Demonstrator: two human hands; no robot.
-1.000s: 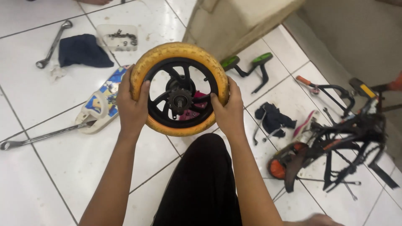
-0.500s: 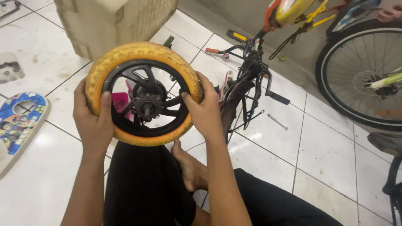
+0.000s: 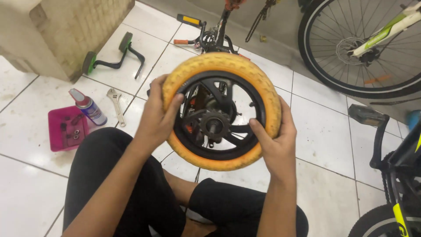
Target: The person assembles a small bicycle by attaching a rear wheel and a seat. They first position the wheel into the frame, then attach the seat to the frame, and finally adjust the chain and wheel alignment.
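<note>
I hold a small bicycle wheel [image 3: 245,70] upright in front of me, with a yellow-orange tyre, black plastic spokes and a cog at its hub [image 3: 213,126]. My left hand [image 3: 155,116] grips the tyre's left side, fingers curled over the rim. My right hand [image 3: 274,145] grips the lower right side, thumb on the black rim. Behind the wheel lies a small bicycle frame [image 3: 213,33] with a pedal and handlebar grip showing. My legs in black trousers are folded beneath the wheel.
On the white tiled floor at left sit a pink tray [image 3: 59,129] with small parts, a spray can [image 3: 87,106], an adjustable wrench [image 3: 116,104] and green training wheels [image 3: 112,55] beside a beige block. A large bicycle wheel [image 3: 364,44] stands at top right; another bike [image 3: 394,175] at right.
My view has swung further right and the wheel now sits in front of the small bicycle frame. Both hands keep their hold on the tyre; the wheel looks turned slightly.
</note>
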